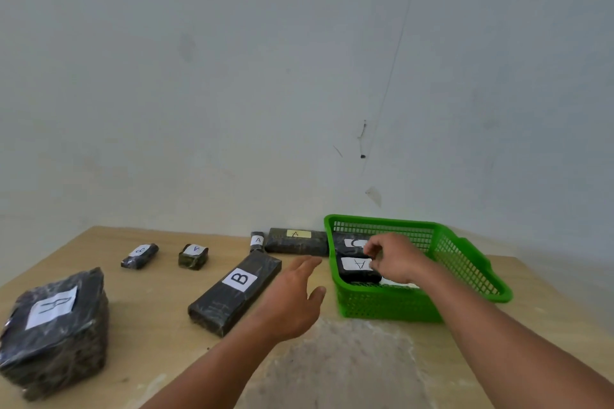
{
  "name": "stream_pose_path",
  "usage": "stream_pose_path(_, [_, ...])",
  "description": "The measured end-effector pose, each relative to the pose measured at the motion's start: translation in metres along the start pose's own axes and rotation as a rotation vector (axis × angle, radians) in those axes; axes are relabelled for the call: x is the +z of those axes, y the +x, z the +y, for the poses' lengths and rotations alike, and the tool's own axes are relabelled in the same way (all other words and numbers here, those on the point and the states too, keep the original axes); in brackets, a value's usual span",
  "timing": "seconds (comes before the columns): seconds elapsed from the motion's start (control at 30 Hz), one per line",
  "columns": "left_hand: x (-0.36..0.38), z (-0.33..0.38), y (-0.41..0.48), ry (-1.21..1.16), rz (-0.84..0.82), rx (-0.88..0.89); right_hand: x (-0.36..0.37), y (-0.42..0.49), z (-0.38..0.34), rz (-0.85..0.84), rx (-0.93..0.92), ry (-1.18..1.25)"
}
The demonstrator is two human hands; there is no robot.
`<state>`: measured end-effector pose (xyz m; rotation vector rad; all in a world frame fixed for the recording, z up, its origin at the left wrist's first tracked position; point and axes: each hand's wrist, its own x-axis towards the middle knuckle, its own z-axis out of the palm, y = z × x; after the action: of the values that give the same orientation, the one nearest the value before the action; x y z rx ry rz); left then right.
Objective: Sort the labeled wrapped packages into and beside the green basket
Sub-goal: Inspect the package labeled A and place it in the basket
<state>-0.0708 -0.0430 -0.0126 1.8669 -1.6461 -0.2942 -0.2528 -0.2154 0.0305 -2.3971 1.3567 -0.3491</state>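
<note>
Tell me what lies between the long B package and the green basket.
In the head view, the left hand, fingers straight, is between the long B package and the green basket.

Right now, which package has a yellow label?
The long package at the far left corner of the basket. Its A label is yellow; all other labels are white.
</note>
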Motion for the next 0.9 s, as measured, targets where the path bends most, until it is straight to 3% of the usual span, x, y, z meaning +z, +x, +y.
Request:
stream_pose_path(0.33, [-0.006,0.023,0.020,0.107,0.014,0.100,0.022,0.030,-0.014,-0.212,-0.076,-0.347])
stream_pose_path(0.63, [0.005,0.028,0.038,0.212,-0.092,0.103,0.025,0.039,-0.013,-0.219,-0.039,-0.368])
stream_pose_path(0.9, [0.000,0.033,0.049,0.260,-0.120,0.056,0.021,0.038,0.001,-0.204,-0.032,-0.208])
